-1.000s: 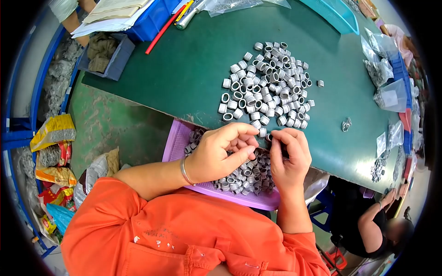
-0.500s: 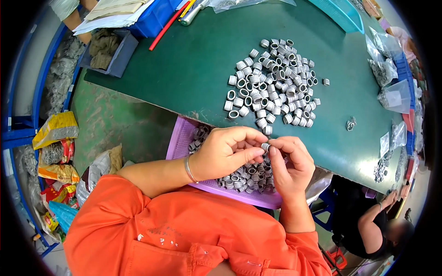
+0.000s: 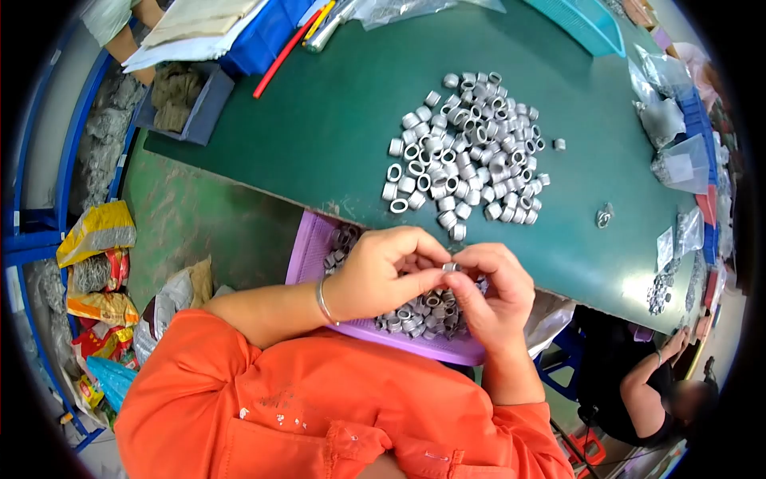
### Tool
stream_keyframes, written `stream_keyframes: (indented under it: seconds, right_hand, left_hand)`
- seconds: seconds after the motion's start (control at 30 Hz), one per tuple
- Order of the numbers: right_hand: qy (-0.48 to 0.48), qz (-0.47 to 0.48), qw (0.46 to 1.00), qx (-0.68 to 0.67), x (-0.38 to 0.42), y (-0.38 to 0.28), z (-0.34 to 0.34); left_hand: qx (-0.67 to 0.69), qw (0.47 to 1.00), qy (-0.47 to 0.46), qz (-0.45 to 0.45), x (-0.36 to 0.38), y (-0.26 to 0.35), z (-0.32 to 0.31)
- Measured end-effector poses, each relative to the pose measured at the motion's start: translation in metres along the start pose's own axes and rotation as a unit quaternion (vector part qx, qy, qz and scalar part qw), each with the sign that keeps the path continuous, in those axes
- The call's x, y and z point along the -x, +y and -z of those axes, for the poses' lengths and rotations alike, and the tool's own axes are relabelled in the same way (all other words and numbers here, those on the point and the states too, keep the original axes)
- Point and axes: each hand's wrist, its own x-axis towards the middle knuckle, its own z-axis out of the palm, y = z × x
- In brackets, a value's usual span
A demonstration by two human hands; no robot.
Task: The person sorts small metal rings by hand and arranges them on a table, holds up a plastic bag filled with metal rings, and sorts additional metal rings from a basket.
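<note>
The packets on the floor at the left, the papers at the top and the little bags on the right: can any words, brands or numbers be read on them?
None can be read.
Yellow and red packets: printing shows, but too blurred to read.
Papers on the blue bin: no legible writing.
Clear bags: a pale label, too small to read.
Metal rings: no markings visible.

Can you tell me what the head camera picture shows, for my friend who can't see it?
A person in an orange top pinches one small metal ring between the left hand and right hand, above a purple tray full of the same rings. A big pile of rings lies on the green table beyond.
</note>
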Motion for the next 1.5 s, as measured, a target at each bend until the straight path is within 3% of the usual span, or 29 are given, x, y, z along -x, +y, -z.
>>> stream_keyframes:
  seconds: [0.03,0.17,0.27,0.37,0.5,0.6,0.67,0.7,0.77,0.83,0.9,0.97,1.03,1.17,1.3,1.5]
  right_hand:
    - [-0.003,0.029,0.999,0.022,-0.002,0.001,0.001]
    - [0.065,0.1,0.99,0.082,-0.027,-0.004,0.017]
    - [0.137,0.065,0.987,0.057,-0.065,0.006,0.039]
    - [0.189,-0.048,0.981,0.018,-0.123,0.016,0.075]
    - [0.239,-0.014,0.969,-0.066,-0.205,0.038,0.128]
    - [0.29,0.007,0.934,-0.207,-0.253,0.041,0.153]
    - [0.305,-0.016,0.921,-0.241,-0.267,0.044,0.165]
    - [0.308,-0.022,0.92,-0.243,-0.263,0.047,0.165]
    - [0.242,-0.07,0.962,-0.109,-0.248,0.05,0.165]
    - [0.2,-0.099,0.974,-0.044,-0.219,0.052,0.156]
    - [0.008,-0.171,0.98,0.101,-0.191,0.055,0.155]
    - [-0.062,-0.204,0.96,0.183,-0.16,0.054,0.147]
    - [-0.084,-0.151,0.96,0.223,-0.135,0.06,0.137]
    - [0.004,-0.112,0.955,0.276,-0.106,0.055,0.114]
    - [0.073,-0.078,0.993,0.058,-0.071,0.034,0.08]
    - [0.116,-0.023,0.992,-0.046,-0.034,0.019,0.041]
  left_hand:
    - [-0.072,0.997,0.006,-0.037,0.001,0.003,0.001]
    - [-0.098,0.983,0.08,-0.133,-0.004,0.01,0.003]
    - [-0.146,0.967,0.106,-0.177,-0.006,0.01,0.01]
    - [-0.196,0.954,0.139,-0.179,-0.006,0.008,0.01]
    - [-0.219,0.947,0.137,-0.19,-0.007,0.01,0.011]
    - [-0.207,0.952,0.13,-0.182,-0.006,0.01,0.011]
    - [-0.186,0.958,0.139,-0.17,-0.005,0.007,0.01]
    - [-0.165,0.961,0.15,-0.162,-0.005,0.006,0.01]
    - [-0.161,0.961,0.155,-0.161,-0.005,0.007,0.011]
    - [-0.171,0.963,0.114,-0.175,-0.005,0.004,0.015]
    - [-0.189,0.959,0.106,-0.185,-0.007,0.005,0.015]
    - [-0.204,0.955,0.097,-0.19,-0.009,0.006,0.016]
    - [-0.198,0.957,0.094,-0.19,-0.01,0.006,0.016]
    - [-0.178,0.962,0.096,-0.184,-0.01,0.01,0.016]
    - [-0.237,0.935,0.132,-0.229,-0.01,0.02,0.028]
    - [-0.276,0.911,0.211,-0.224,-0.017,0.015,0.045]
